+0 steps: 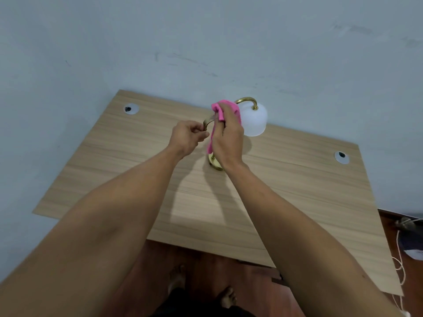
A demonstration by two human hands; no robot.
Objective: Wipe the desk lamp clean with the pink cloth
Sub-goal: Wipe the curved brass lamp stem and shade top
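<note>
The desk lamp (248, 117) is stood near the far edge of the wooden desk (119, 161), its white shade hung from a curved brass arm and its brass base partly hidden. The pink cloth (220, 113) is grasped in the right hand (227, 140) and pressed against the lamp's stem. A brass side arm is pinched by the left hand (186, 139). No writing can be read.
</note>
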